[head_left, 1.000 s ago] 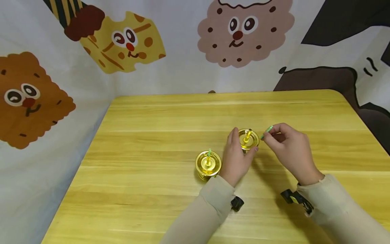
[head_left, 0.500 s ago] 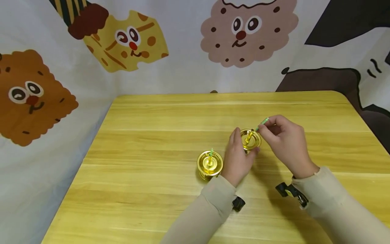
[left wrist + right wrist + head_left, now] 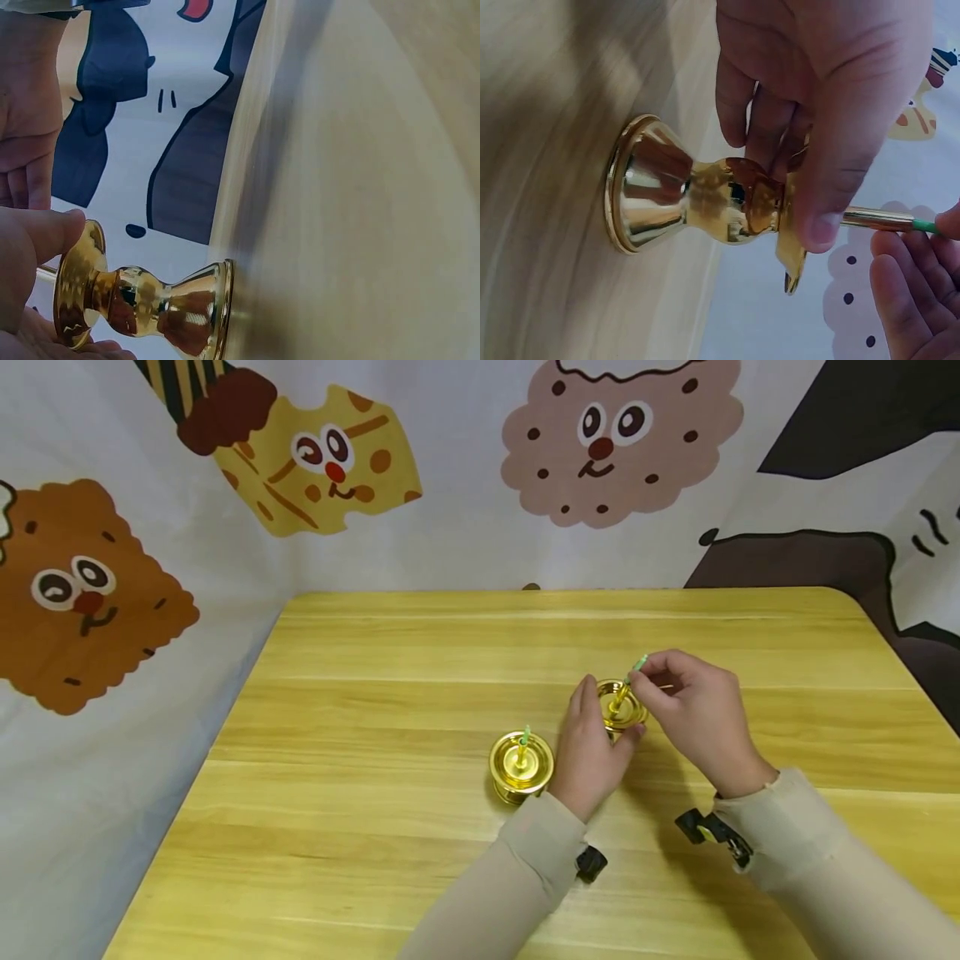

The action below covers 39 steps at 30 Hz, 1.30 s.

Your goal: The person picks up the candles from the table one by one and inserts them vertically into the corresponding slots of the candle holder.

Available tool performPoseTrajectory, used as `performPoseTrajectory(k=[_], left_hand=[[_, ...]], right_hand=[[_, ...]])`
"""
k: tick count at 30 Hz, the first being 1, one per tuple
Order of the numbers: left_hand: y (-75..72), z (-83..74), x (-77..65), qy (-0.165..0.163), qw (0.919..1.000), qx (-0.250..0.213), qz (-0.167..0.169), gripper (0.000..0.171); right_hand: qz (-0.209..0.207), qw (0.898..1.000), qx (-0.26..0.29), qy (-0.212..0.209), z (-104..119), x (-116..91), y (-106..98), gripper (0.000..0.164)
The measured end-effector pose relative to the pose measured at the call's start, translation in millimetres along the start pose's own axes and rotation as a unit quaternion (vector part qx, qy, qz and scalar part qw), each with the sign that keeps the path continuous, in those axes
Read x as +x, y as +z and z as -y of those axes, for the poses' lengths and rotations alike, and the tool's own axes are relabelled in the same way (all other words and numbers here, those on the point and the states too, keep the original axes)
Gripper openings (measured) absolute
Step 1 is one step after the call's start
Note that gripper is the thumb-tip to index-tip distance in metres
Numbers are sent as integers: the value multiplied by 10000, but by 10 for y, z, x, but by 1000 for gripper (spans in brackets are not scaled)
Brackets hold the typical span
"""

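My left hand (image 3: 591,750) holds a gold candlestick (image 3: 611,720) by its round dish, thumb over the rim. The candlestick stands upright on the table, its flared base on the wood in the right wrist view. A thin green candle (image 3: 641,663) is pinched between the thumb and finger of my right hand (image 3: 699,714). The candle's lower end meets the top of the candlestick's narrow tube (image 3: 877,218). To the left stands a second gold candlestick (image 3: 517,781), with a short green candle (image 3: 527,733) upright in its tube.
The wooden table (image 3: 337,827) has its far edge against a white cloth (image 3: 450,543) printed with cartoon biscuits and cheese. Another cloth panel hangs along the left side. The second candlestick is close beside my left wrist.
My right hand has moved left and brought the green candle from beside the dish to the tube's top. My left hand keeps its hold on the candlestick.
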<state>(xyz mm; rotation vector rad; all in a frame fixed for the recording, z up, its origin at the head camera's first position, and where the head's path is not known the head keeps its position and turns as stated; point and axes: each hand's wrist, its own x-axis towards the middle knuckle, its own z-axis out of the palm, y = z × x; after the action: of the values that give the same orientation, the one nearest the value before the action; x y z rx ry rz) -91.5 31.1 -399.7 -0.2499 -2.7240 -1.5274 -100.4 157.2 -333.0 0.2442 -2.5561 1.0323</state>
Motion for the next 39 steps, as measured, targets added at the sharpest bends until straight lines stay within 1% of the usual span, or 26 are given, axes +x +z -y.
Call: performPoseTrajectory(k=[7, 15, 19, 23, 25, 27, 29, 30, 33, 37, 39], left_hand=[[7, 4, -11, -31, 10000, -80, 26, 84], [-3, 23, 3, -54, 9999, -113, 36, 85], [-15, 50, 4, -53, 9999, -127, 57, 85], [-43, 78, -13, -109, 9993, -352, 57, 91], [-59, 79, -33, -63, 9992, -402, -5, 95], [-74, 68, -65, 71, 9991, -411, -72, 98], [-87, 56, -106, 249, 9992, -290, -73, 99], [-92, 51, -132, 324, 9993, -204, -21, 99], [-107, 49, -218, 545, 9981, 153, 256, 100], [-143, 43, -344, 808, 9921, 695, 659, 101], [-178, 37, -409, 907, 9881, 948, 803, 101]], right_hand=[[-82, 9997, 62, -231, -57, -49, 57, 4], [-82, 9986, 22, -528, -72, -24, 118, 6], [26, 9989, -42, -460, -84, -25, 154, 5], [163, 9994, -129, -292, -77, -18, 190, 4], [231, 9994, -161, -220, -69, -11, 207, 6], [272, 9993, -173, -178, -68, -9, 216, 8], [296, 9994, -141, -140, -75, -13, 217, 9], [309, 9994, -106, -134, -82, -19, 214, 10], [394, 9992, 73, -75, -109, -54, 179, 17], [549, 9984, 37, -122, -172, -145, 116, 31], [605, 9977, -102, -299, -207, -198, 92, 37]])
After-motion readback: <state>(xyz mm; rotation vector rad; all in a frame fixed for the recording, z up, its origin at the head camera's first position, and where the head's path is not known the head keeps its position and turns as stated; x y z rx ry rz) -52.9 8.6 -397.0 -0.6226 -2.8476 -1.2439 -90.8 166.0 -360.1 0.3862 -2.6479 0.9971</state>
